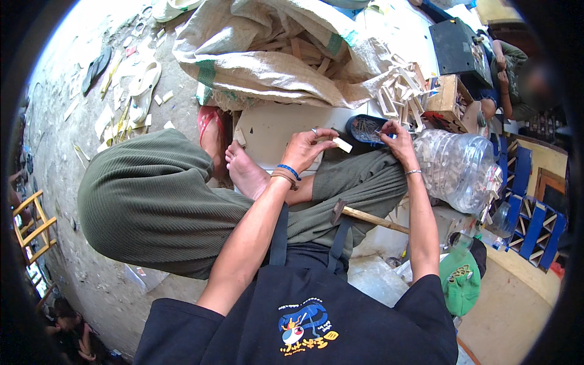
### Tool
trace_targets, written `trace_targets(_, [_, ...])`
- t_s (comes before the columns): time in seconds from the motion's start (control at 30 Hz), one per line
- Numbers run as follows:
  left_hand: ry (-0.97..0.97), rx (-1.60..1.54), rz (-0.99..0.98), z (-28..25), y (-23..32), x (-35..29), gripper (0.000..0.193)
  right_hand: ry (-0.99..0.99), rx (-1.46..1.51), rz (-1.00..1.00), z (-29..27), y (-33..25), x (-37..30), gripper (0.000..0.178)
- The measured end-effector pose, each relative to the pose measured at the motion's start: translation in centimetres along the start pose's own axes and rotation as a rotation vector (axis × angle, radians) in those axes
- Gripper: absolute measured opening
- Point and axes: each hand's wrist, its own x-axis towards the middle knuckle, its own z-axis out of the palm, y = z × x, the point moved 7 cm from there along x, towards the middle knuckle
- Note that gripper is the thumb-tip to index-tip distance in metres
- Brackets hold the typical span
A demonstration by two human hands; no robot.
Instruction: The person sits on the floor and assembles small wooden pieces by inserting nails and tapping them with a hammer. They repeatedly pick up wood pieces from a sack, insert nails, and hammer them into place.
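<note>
My left hand [306, 150] pinches a small pale wooden block [342, 144] between thumb and fingertips, in front of my bent leg. To its right, my right hand [398, 143] is at the edge of a dark blue oval dish [349, 126] that holds thin metal nails [367, 128]. Its thumb and fingertips are pressed together; what they hold, if anything, is too small to make out. Across my lap lies a hammer [374, 219], its wooden handle running under my right forearm.
Ahead is a large white woven sack [261, 68] with wood strips. Beside it are piled thin wooden frames [398, 91] and a wooden box [449, 100]. A clear plastic jug [453, 167] lies right, near a green cap [460, 281]. Another person [514, 76] sits far right.
</note>
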Motion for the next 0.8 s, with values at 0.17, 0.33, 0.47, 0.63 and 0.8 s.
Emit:
trace_targets(0.17, [0.014, 0.055, 0.007, -0.1, 0.3, 0.0, 0.025, -0.021, 0.096, 0.022, 0.4, -0.3, -0.1, 0.017])
trace_targets(0.33, [0.045, 0.047, 0.071, -0.2, 1.0, -0.5, 0.024, -0.036, 0.297, 0.073, 1.7, -3.6, -1.5, 0.028])
trace_targets(0.47, [0.048, 0.037, 0.085, -0.2, 1.1, -0.6, 0.026, -0.09, 0.651, -0.011, 3.4, -9.2, -3.6, 0.025])
trace_targets(0.63, [0.065, 0.102, 0.129, -0.4, 1.8, -0.7, 0.028, -0.065, 0.578, 0.035, 5.7, -12.8, -5.4, 0.021])
trace_targets(0.8, [0.074, 0.261, 0.129, -0.6, 2.2, -0.8, 0.032, 0.021, 0.607, 0.041, 7.0, -13.5, -6.2, 0.017])
